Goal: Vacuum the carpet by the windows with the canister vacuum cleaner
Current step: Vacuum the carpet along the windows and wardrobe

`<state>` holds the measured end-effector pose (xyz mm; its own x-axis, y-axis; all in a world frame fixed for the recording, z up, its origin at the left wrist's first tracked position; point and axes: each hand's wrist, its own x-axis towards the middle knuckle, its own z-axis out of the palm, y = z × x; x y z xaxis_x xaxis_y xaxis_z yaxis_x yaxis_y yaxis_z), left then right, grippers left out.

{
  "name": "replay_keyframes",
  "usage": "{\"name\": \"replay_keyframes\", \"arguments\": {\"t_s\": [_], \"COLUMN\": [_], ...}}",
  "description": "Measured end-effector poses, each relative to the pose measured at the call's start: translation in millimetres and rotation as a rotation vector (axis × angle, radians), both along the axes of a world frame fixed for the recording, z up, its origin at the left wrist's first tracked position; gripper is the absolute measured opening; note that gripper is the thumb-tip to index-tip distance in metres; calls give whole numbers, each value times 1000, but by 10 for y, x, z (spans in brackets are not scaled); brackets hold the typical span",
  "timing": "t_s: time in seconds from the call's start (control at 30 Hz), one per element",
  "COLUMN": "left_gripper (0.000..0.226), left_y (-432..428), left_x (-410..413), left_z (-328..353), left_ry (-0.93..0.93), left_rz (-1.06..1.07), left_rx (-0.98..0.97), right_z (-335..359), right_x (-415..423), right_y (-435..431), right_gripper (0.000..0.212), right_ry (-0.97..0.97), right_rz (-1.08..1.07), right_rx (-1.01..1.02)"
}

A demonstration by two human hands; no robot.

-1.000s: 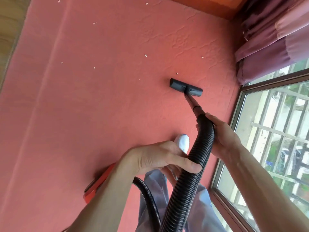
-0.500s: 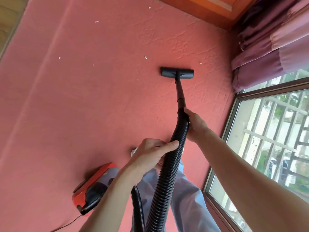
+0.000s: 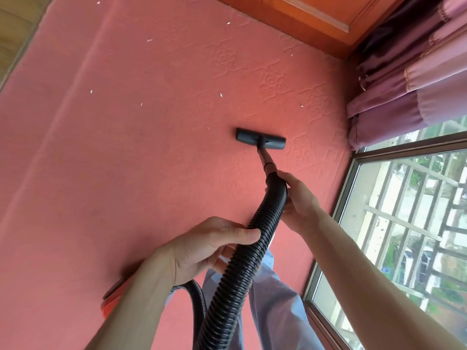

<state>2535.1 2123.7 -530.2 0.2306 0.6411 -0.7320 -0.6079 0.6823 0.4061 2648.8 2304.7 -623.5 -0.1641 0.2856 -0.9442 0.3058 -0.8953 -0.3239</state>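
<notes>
The black floor nozzle (image 3: 260, 139) lies flat on the red embossed carpet (image 3: 126, 173), joined by a short wand to a black ribbed hose (image 3: 242, 269). My right hand (image 3: 297, 198) grips the hose's upper end just behind the wand. Lower down, my left hand (image 3: 202, 248) holds the hose with its thumb over the ribs. Only an edge of the red canister (image 3: 111, 298) shows, behind my left forearm. Several white scraps (image 3: 220, 94) are scattered on the carpet beyond and left of the nozzle.
A window (image 3: 404, 236) with outside bars runs along the right. Purple curtains (image 3: 409, 79) hang bunched at the upper right. An orange wooden panel (image 3: 316, 18) borders the carpet's far edge, bare wood floor (image 3: 15, 29) its left. My trouser leg (image 3: 273, 299) is under the hose.
The nozzle has drawn back toward me and my right hand came closer. The canister, plain half a second ago, is now mostly hidden behind my left forearm.
</notes>
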Motion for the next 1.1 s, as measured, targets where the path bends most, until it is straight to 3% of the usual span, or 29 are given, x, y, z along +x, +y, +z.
{"name": "replay_keyframes", "arguments": {"t_s": [0.13,0.23,0.4,0.53,0.67,0.73,0.87,0.97,1.03,1.1], "left_gripper": [36,38,38,33,66,71,84,60,35,25], "left_y": [77,157,155,-62,-522,-716,-874,-840,-774,-702], "left_x": [187,325,275,-3,-232,-276,-266,-196,-127,-70], "left_z": [-135,-222,-249,-145,-124,-151,-153,-163,-199,-235], "left_ry": [128,123,66,-55,-177,-196,-107,-11,64,106], "left_rz": [121,215,210,184,108,91,104,176,285,395], "left_rx": [-146,-222,-119,52,123,119,42,-50,-127,-190], "right_z": [-188,-285,-228,48,260,245,79,-62,-146,-199], "right_x": [-102,-168,-347,-476,-573,-639,-796,-934,-1029,-1105], "right_y": [51,112,230,42,-376,-570,-890,-891,-788,-684], "right_gripper": [43,43,52,45,35,33,47,37,39,44], "right_ry": [-35,-85,-154,-116,-119,-144,-137,-161,-173,-174], "right_rz": [-3,83,112,123,264,302,332,357,342,339], "right_rx": [14,27,209,275,228,193,94,124,137,154]}}
